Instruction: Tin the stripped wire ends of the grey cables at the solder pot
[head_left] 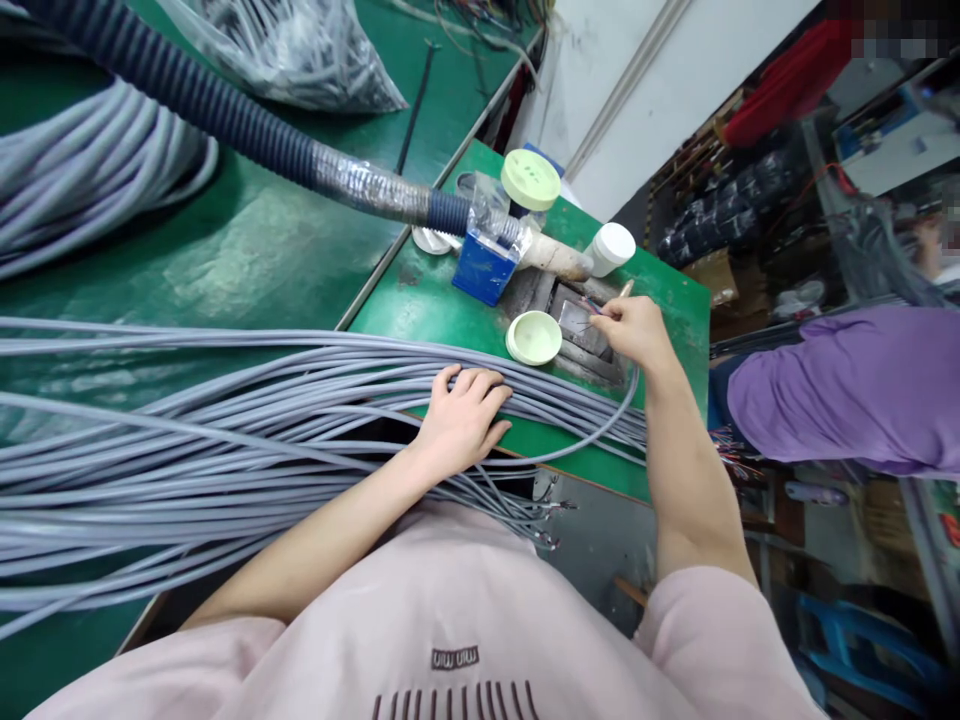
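Note:
My right hand pinches the end of a grey cable, whose thin stripped wires stick out over a square metal pot with a shiny silvery surface. From that hand the cable curves down and back to the left. My left hand lies palm down on a thick bundle of grey cables, its fingers spread across the upper strands. Just beyond it sits a pale green round dish, close to the pot. Loose cable ends with bared wires hang below my left hand.
A ribbed hose ends in a taped nozzle by the pot, beside a blue box. Behind are a lidded jar and a white cup. A person in purple is at the right.

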